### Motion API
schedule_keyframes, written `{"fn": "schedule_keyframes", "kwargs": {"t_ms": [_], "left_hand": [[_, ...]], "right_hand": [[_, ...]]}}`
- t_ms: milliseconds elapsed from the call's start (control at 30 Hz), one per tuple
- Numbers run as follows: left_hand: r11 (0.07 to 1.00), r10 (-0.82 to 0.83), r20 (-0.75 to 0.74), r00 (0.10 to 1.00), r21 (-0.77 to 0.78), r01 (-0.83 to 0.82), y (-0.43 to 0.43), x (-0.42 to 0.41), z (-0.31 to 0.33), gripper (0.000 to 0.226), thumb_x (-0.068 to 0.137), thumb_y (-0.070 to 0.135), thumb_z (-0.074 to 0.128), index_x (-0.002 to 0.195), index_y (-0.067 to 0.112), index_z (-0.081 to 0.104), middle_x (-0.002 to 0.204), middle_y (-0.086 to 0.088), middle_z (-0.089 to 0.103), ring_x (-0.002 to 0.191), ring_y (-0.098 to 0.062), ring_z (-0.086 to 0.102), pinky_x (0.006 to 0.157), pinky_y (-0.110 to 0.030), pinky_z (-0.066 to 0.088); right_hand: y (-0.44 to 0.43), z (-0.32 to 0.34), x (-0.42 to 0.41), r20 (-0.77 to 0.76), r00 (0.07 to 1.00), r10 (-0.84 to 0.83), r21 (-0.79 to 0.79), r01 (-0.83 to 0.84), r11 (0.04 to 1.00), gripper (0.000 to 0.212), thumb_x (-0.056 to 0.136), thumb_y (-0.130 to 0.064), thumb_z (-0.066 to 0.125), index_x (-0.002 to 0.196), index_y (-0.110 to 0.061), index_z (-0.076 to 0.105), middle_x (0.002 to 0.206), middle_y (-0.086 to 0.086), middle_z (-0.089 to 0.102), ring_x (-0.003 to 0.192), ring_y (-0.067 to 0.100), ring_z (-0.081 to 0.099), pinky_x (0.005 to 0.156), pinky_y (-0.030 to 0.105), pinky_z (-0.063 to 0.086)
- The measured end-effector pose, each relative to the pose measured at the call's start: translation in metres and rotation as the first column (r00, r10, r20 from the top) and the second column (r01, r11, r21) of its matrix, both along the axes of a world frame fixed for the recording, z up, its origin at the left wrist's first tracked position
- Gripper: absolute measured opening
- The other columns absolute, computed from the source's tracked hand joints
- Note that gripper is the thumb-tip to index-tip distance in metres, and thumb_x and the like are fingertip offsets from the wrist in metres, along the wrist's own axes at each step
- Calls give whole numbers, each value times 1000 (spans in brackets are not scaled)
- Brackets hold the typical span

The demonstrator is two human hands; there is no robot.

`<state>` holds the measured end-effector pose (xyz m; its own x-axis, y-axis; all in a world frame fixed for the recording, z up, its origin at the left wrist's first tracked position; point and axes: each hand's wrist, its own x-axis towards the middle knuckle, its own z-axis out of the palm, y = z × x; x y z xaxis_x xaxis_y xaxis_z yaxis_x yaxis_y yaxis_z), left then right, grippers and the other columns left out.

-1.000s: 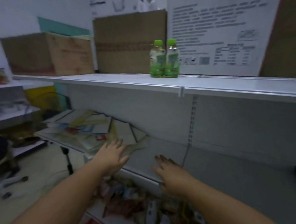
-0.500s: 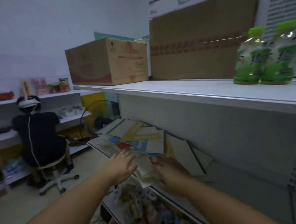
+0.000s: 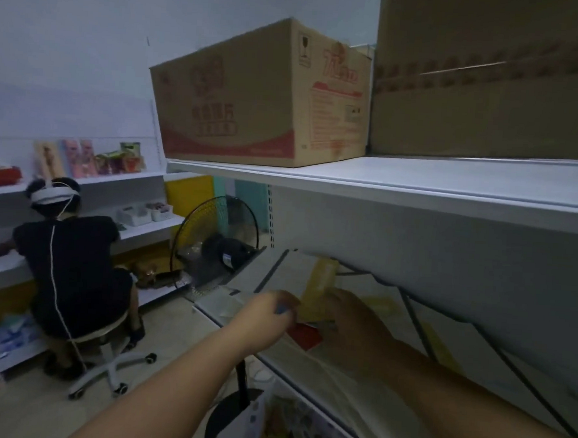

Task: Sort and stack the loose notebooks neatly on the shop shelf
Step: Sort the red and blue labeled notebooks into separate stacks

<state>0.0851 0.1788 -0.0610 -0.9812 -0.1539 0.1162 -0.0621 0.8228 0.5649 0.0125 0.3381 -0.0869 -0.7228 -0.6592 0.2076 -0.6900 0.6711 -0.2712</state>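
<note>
Left grip (image 3: 268,314): curled at 9 o'clock edge of notebooks (image 3: 320,285); hold unclear.
Right grip (image 3: 351,319): flanked 3 o'clock edge, likely to square the pile; closure too blurred to tell.

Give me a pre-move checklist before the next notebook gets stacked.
1. Both hands at the pile: ok, left hand and right hand reach the notebooks.
2. Grip on yellow notebook: cannot tell, blurred.
3. Pile squared: not ok, notebooks lie askew.
4. Pile fully in view: not ok, hands cover part.
5. Fan apart from hands: ok.
</note>
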Motion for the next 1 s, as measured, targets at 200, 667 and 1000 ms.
{"fn": "schedule_keyframes", "kwargs": {"t_ms": [200, 667, 1000], "left_hand": [[897, 12, -92, 996, 442, 30, -87, -40, 0, 22, 91, 6, 51, 104, 9, 68, 101, -3, 67, 92, -15, 62, 75, -24, 47], [308, -172, 304, 937, 920, -242, -164, -76, 9, 21, 88, 6, 55, 109, 1, 57, 92, -21, 64, 84, -35, 60, 69, -43, 48], [338, -38, 248, 968, 915, -222, -241, -48, -1, 26, 90, 5, 51, 114, 10, 57, 110, -27, 64, 97, -46, 61, 79, -55, 50]], "right_hand": [[-71, -7, -19, 66, 973, -221, 27, 220, 975, 22, 92, -26, 47, 94, -7, 58, 104, 10, 57, 102, 27, 56, 74, 33, 42], [-110, -6, 7, -352, 928, 119, -264, -221, 939, 35, 96, -35, 46, 121, -16, 62, 134, 2, 55, 127, 15, 46, 109, 23, 33], [-123, -10, -32, 262, 955, -142, -1, 147, 989, 62, 94, -47, 48, 146, -20, 30, 154, -5, 22, 143, 13, 17, 115, 31, 18]]}}
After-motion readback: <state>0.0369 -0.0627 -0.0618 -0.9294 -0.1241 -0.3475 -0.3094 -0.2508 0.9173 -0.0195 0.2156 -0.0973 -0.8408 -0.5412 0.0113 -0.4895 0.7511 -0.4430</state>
